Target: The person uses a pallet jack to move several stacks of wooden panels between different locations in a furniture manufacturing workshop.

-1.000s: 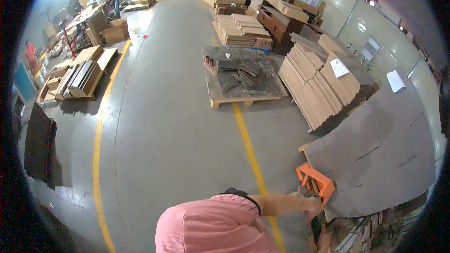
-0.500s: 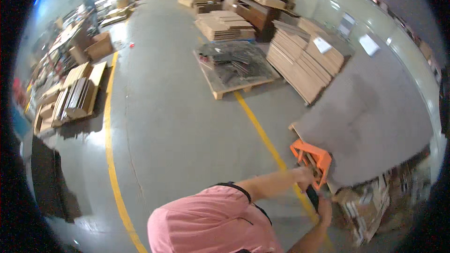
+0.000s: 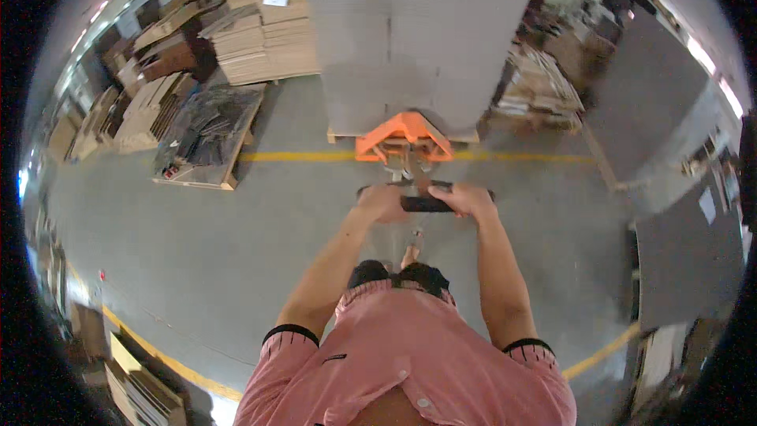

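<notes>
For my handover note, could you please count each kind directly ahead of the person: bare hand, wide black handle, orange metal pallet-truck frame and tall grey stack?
Bare left hand and bare right hand: 2
Wide black handle: 1
Orange metal pallet-truck frame: 1
Tall grey stack: 1
Total: 5

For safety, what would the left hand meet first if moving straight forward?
Past the black bar handle it grips, the left hand would probably meet the orange metal frame; depth is unclear.

Grey floor, yellow lines, shiny patches; strip lights
</notes>
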`<state>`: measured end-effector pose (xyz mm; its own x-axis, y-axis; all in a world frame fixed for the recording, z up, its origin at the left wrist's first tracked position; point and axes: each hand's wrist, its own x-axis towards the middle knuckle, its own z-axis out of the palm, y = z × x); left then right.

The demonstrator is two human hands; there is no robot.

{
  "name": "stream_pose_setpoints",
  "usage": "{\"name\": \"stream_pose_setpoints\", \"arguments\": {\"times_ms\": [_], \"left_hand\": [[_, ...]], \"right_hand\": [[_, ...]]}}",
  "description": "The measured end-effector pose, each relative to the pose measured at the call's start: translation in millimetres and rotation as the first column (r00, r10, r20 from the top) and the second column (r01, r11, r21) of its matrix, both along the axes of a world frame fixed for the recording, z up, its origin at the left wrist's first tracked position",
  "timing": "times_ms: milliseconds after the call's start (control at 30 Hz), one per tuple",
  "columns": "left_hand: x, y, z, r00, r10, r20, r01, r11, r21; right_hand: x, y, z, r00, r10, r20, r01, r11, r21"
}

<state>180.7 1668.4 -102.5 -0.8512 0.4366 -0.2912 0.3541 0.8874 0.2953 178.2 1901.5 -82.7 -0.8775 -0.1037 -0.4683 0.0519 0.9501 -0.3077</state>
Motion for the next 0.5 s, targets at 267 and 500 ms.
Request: {"name": "stream_pose_setpoints", "arguments": {"times_ms": [267,500], "left_hand": [[110,-33,34,0.996,-0.073,-0.059,0.073,0.997,-0.005],[278,-75,30,0.999,-0.035,0.034,0.033,0.996,0.079]], "right_hand": [[134,-34,29,0.955,-0.022,-0.296,0.012,0.999,-0.038],[306,-72,24,0.967,0.043,-0.25,-0.046,0.999,-0.006]]}}
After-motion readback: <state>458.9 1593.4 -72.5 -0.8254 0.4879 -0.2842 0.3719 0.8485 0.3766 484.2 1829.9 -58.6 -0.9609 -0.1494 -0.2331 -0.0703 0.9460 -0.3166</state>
